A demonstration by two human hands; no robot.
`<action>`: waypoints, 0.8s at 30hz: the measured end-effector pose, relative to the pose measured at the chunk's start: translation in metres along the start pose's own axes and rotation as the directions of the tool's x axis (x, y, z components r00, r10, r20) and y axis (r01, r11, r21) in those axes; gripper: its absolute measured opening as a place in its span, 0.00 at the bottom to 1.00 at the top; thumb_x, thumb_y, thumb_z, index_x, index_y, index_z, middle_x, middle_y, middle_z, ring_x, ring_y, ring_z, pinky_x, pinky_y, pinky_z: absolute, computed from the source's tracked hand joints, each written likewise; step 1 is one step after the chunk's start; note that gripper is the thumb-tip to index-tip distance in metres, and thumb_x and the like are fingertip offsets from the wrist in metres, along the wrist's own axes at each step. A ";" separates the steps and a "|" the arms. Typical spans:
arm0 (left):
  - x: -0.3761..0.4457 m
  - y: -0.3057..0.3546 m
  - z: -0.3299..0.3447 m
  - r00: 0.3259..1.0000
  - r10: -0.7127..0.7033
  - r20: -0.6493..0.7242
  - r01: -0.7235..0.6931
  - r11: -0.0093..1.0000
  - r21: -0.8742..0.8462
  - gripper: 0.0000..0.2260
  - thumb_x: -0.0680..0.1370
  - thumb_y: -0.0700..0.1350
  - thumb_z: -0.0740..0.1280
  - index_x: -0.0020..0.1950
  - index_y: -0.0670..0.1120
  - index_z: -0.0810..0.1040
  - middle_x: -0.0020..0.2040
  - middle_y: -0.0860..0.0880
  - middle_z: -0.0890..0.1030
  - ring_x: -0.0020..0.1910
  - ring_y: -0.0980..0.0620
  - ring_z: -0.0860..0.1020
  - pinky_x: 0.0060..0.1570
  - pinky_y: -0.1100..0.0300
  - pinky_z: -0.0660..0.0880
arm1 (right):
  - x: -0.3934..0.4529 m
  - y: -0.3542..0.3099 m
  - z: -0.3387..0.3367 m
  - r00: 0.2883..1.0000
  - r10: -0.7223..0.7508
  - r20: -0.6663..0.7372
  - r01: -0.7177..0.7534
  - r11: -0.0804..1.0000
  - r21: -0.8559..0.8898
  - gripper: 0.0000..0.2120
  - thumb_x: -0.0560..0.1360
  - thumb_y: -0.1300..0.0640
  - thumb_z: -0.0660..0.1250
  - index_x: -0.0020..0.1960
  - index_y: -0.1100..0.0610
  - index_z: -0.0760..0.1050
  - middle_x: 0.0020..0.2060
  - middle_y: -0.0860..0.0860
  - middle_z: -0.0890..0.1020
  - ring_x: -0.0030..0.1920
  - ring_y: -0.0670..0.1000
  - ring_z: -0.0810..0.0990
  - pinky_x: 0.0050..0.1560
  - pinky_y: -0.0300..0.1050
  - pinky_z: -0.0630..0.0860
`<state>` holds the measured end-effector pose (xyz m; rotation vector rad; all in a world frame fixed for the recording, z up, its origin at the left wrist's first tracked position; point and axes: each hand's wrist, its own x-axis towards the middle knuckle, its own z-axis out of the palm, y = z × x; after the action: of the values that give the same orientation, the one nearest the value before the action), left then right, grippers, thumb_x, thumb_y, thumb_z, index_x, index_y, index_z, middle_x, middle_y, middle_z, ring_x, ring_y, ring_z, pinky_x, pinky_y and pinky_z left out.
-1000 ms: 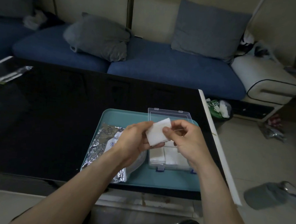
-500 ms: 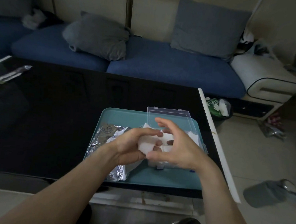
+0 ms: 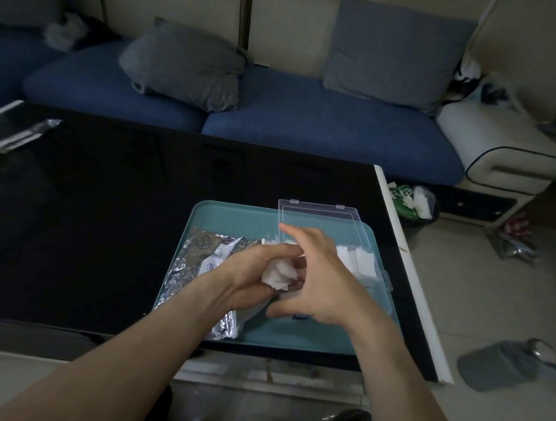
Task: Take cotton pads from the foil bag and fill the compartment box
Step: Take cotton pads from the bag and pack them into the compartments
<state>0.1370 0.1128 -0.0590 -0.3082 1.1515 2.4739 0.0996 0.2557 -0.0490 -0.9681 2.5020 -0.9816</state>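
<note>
A crumpled white cotton pad (image 3: pixel 277 273) sits between my two hands, over the near left part of the clear compartment box (image 3: pixel 366 264). My left hand (image 3: pixel 250 275) curls its fingers round the pad. My right hand (image 3: pixel 318 278) has its fingers spread and mostly straight, touching the pad from the right. White pads show in the box's right compartments, and its clear lid (image 3: pixel 321 219) stands open behind. The silver foil bag (image 3: pixel 202 254) lies on the left of the teal tray (image 3: pixel 230 217), partly under my left forearm.
The tray sits near the right front corner of a black glossy table (image 3: pixel 91 215), whose white right edge (image 3: pixel 406 270) borders the floor. A plastic wrapper (image 3: pixel 17 137) lies at the far left. A blue sofa with grey cushions stands behind.
The flat pad that both hands held up a second ago has come down over the box and is now crumpled in my left hand. My right hand has let go and spread its fingers.
</note>
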 end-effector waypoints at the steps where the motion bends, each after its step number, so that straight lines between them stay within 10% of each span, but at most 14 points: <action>1: 0.000 0.000 -0.001 0.999 0.027 -0.017 -0.027 0.999 0.032 0.05 0.73 0.37 0.70 0.47 0.39 0.77 0.42 0.41 0.79 0.35 0.49 0.81 0.35 0.59 0.78 | 0.000 0.000 0.001 1.000 0.008 0.008 -0.008 1.000 -0.024 0.51 0.58 0.50 0.85 0.75 0.42 0.64 0.65 0.41 0.64 0.66 0.46 0.67 0.66 0.46 0.73; 5: -0.003 -0.001 0.000 1.000 -0.022 0.020 0.019 0.987 0.159 0.05 0.73 0.39 0.71 0.47 0.41 0.80 0.42 0.43 0.82 0.41 0.48 0.81 0.40 0.55 0.80 | 0.001 -0.002 0.000 0.996 -0.022 -0.092 0.020 1.000 -0.017 0.36 0.61 0.50 0.84 0.65 0.45 0.72 0.60 0.41 0.75 0.60 0.44 0.74 0.61 0.48 0.77; 10: -0.004 -0.006 0.011 0.997 0.000 -0.072 0.012 0.987 0.159 0.04 0.77 0.36 0.64 0.49 0.40 0.78 0.37 0.43 0.81 0.34 0.49 0.81 0.29 0.61 0.77 | 0.001 -0.002 0.005 0.999 0.034 0.002 -0.034 0.997 -0.071 0.55 0.57 0.47 0.86 0.76 0.38 0.59 0.60 0.44 0.67 0.60 0.47 0.71 0.60 0.46 0.75; 16: -0.006 -0.005 0.007 0.996 -0.090 0.001 0.086 0.955 0.283 0.07 0.72 0.37 0.67 0.48 0.44 0.79 0.40 0.44 0.82 0.39 0.48 0.82 0.42 0.52 0.80 | 0.002 0.002 0.003 0.993 -0.080 -0.090 0.074 0.995 -0.064 0.27 0.64 0.53 0.80 0.61 0.48 0.78 0.60 0.43 0.71 0.62 0.44 0.71 0.62 0.40 0.71; 24: 0.004 -0.011 0.006 0.992 0.059 -0.113 -0.014 0.930 0.367 0.04 0.76 0.31 0.63 0.44 0.39 0.76 0.31 0.45 0.77 0.30 0.51 0.77 0.29 0.62 0.74 | -0.003 0.006 0.001 0.999 0.002 -0.035 -0.003 1.000 -0.020 0.39 0.59 0.47 0.84 0.66 0.43 0.71 0.58 0.42 0.76 0.58 0.46 0.76 0.56 0.44 0.77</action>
<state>0.1382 0.1244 -0.0643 -0.3342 1.6506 2.2332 0.0992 0.2605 -0.0539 -0.9613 2.5457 -0.9820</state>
